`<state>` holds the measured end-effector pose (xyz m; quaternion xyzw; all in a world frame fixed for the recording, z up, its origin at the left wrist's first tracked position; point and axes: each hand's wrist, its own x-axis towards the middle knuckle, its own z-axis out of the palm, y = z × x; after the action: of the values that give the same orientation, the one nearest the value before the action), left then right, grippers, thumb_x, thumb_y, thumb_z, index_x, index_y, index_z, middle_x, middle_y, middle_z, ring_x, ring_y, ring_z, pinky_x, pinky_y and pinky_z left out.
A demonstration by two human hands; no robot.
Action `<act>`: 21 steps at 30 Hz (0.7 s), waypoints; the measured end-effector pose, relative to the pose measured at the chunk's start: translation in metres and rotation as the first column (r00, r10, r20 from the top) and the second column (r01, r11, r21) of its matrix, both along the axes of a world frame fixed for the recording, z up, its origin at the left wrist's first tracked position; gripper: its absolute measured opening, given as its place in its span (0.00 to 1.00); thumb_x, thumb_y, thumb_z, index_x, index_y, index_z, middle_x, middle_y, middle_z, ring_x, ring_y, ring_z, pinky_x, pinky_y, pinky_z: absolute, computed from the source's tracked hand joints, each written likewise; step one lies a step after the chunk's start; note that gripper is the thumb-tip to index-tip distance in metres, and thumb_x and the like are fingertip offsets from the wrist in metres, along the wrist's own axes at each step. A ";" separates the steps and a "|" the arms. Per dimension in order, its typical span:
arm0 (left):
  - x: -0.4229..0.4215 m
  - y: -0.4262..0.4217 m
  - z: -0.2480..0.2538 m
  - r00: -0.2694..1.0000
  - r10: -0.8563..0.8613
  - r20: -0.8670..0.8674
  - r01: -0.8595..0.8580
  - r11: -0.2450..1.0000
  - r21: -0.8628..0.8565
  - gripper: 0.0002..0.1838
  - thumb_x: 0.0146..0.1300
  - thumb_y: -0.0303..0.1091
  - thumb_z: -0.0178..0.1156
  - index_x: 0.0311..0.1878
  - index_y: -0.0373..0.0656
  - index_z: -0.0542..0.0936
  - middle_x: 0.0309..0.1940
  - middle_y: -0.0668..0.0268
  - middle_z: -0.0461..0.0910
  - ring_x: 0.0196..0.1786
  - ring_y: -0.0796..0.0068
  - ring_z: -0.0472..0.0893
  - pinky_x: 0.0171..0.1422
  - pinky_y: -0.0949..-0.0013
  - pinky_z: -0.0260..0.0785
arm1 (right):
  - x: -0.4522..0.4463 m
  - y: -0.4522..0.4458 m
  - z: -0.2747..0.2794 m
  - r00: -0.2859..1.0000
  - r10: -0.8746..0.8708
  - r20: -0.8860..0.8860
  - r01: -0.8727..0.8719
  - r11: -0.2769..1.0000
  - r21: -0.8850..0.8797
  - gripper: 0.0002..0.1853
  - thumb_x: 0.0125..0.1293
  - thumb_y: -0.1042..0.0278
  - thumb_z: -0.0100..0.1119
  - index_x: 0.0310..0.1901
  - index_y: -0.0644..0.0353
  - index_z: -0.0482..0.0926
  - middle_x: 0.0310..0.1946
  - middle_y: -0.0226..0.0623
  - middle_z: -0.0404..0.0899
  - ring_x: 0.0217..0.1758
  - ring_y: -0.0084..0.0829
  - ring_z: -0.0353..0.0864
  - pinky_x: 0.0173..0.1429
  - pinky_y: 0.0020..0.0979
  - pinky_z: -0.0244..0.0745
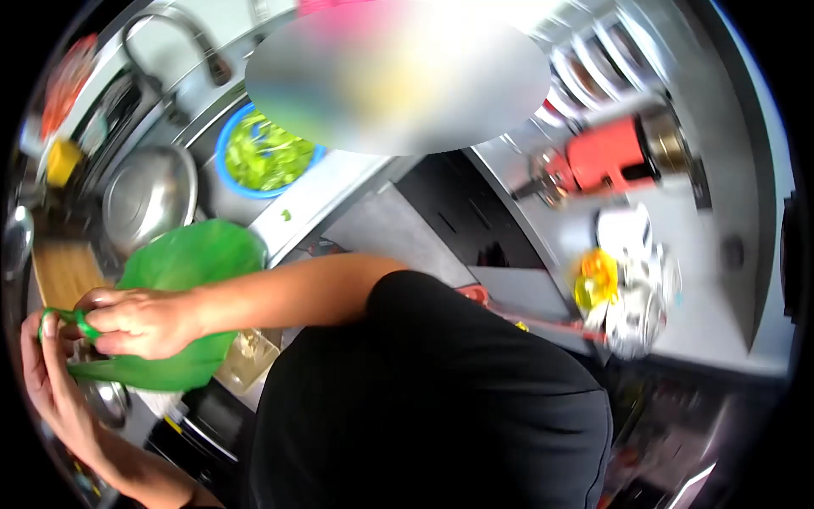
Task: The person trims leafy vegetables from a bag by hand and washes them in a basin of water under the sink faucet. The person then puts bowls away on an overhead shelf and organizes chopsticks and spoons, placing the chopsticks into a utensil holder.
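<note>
A green plastic bag (199,263) hangs at the left, spread out below and behind my right hand (144,322). That hand is closed in a fist round the gathered, twisted part of the bag. My left hand (55,369) is at the far left edge, its fingers bent round a thin green loop of the same bag. The two hands are close together, with the loop stretched between them. What the bag holds, if anything, is hidden.
Leafy greens fill a blue basin (222,161) in the sink, near a faucet (182,34) and metal bowl (148,199). A wooden board (68,273) is at left, a container (246,363) beneath the bag. A red appliance (606,157) stands at right.
</note>
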<state>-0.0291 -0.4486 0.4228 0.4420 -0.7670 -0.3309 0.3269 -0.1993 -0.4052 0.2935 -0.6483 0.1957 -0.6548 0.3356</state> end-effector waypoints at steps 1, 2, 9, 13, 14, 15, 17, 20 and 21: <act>-0.008 0.000 0.007 0.997 -0.069 0.040 0.071 0.995 -0.071 0.13 0.79 0.36 0.54 0.53 0.36 0.81 0.39 0.70 0.79 0.40 0.84 0.73 0.47 0.78 0.62 | -0.001 0.006 0.007 0.984 -0.176 0.001 0.176 0.984 0.017 0.08 0.72 0.69 0.60 0.46 0.64 0.76 0.44 0.46 0.74 0.49 0.50 0.78 0.51 0.46 0.74; -0.012 0.004 0.015 0.989 -0.116 0.092 0.128 0.981 -0.144 0.14 0.80 0.36 0.52 0.54 0.35 0.80 0.43 0.68 0.80 0.42 0.81 0.75 0.50 0.75 0.64 | 0.006 0.007 0.014 0.934 -0.341 0.110 0.347 0.937 -0.047 0.06 0.69 0.74 0.61 0.40 0.64 0.73 0.35 0.45 0.71 0.39 0.52 0.77 0.41 0.47 0.71; -0.111 0.050 0.088 0.893 -0.431 -0.130 0.325 0.818 -0.475 0.15 0.77 0.36 0.56 0.58 0.37 0.78 0.52 0.59 0.81 0.50 0.74 0.78 0.57 0.72 0.65 | -0.061 0.087 0.125 0.655 -0.651 0.385 0.749 0.626 -0.216 0.06 0.67 0.82 0.58 0.38 0.66 0.69 0.23 0.47 0.73 0.25 0.55 0.76 0.29 0.45 0.67; -0.178 0.114 0.102 0.784 -0.613 -0.097 0.463 0.682 -0.566 0.12 0.74 0.36 0.60 0.53 0.39 0.79 0.46 0.60 0.82 0.44 0.77 0.78 0.49 0.73 0.66 | -0.121 0.163 0.152 0.468 -0.768 0.436 0.884 0.407 -0.232 0.03 0.71 0.82 0.54 0.41 0.67 0.70 0.16 0.42 0.69 0.17 0.43 0.76 0.22 0.39 0.63; -0.184 0.123 0.088 0.753 -0.652 -0.090 0.517 0.670 -0.533 0.16 0.76 0.37 0.58 0.59 0.36 0.77 0.51 0.59 0.81 0.50 0.74 0.77 0.57 0.71 0.65 | -0.138 0.193 0.154 0.459 -0.803 0.380 0.888 0.427 -0.170 0.02 0.74 0.79 0.51 0.43 0.68 0.71 0.15 0.41 0.70 0.16 0.37 0.75 0.22 0.36 0.62; -0.190 0.131 0.072 0.717 -0.692 -0.080 0.572 0.651 -0.498 0.21 0.77 0.38 0.55 0.65 0.34 0.75 0.56 0.57 0.79 0.56 0.71 0.77 0.65 0.68 0.63 | -0.154 0.224 0.156 0.452 -0.834 0.317 0.890 0.442 -0.109 0.05 0.77 0.76 0.49 0.44 0.69 0.72 0.15 0.41 0.71 0.15 0.30 0.74 0.21 0.32 0.60; -0.210 0.157 0.050 0.675 -0.738 -0.002 0.642 0.588 -0.491 0.25 0.76 0.40 0.56 0.68 0.32 0.75 0.58 0.58 0.78 0.60 0.68 0.75 0.72 0.63 0.61 | -0.186 0.269 0.147 0.391 -0.867 0.308 0.912 0.410 -0.007 0.07 0.80 0.72 0.47 0.45 0.66 0.73 0.17 0.31 0.73 0.18 0.20 0.71 0.21 0.29 0.58; -0.224 0.172 -0.010 0.640 -0.761 -0.108 0.720 0.643 -0.261 0.18 0.74 0.38 0.58 0.55 0.31 0.80 0.48 0.61 0.78 0.51 0.71 0.74 0.63 0.66 0.66 | -0.239 0.338 0.125 0.368 -0.874 0.319 0.907 0.413 0.085 0.14 0.83 0.59 0.45 0.53 0.61 0.76 0.22 0.19 0.66 0.23 0.09 0.61 0.27 0.19 0.57; -0.228 0.175 -0.031 0.625 -0.772 -0.117 0.747 0.635 -0.199 0.14 0.73 0.35 0.59 0.51 0.32 0.80 0.46 0.62 0.77 0.49 0.74 0.74 0.61 0.69 0.68 | -0.255 0.362 0.122 0.297 -0.911 0.285 0.932 0.342 0.121 0.15 0.83 0.59 0.45 0.53 0.61 0.76 0.22 0.19 0.66 0.23 0.10 0.61 0.26 0.19 0.56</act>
<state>-0.2568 -0.2733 0.3922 0.0204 -0.8665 -0.4276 0.2567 -0.4548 -0.0429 0.4150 -0.3207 0.4552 -0.8249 -0.0971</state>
